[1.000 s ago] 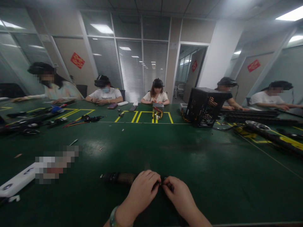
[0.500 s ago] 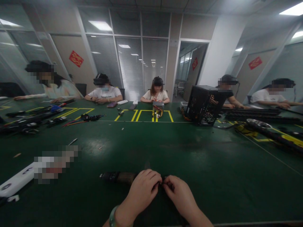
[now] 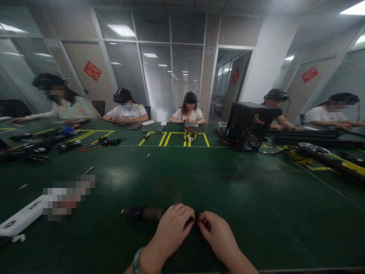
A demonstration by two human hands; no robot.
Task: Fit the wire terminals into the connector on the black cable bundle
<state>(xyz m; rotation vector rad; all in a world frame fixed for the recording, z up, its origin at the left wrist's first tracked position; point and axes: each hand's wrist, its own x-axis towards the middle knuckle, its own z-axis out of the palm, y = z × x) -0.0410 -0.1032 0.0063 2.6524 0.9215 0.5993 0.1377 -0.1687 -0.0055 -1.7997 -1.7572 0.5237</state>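
A dark cylindrical tool (image 3: 152, 214) with a brownish middle and a black, ringed end lies sideways on the green table, its small pale tip pointing left. My left hand (image 3: 178, 222) is closed over its right part, fingers curled and thumb bent in. Close beside it, almost touching, my right hand (image 3: 215, 228) is pinched at the tool's far right end. A bit of black shows between the two sets of fingertips, but what the right fingers grip is hidden.
To the left lie a white power strip (image 3: 24, 215) and a thin metal rod (image 3: 89, 170). A black computer case (image 3: 246, 125) stands back right. Cables (image 3: 105, 141) and dark parts lie back left. Several people sit around the far side, one behind a grey power supply (image 3: 191, 124).
Both hands stay almost exactly where they were on the tool, with only a slight shift of the fingers. The whole view has moved a little.
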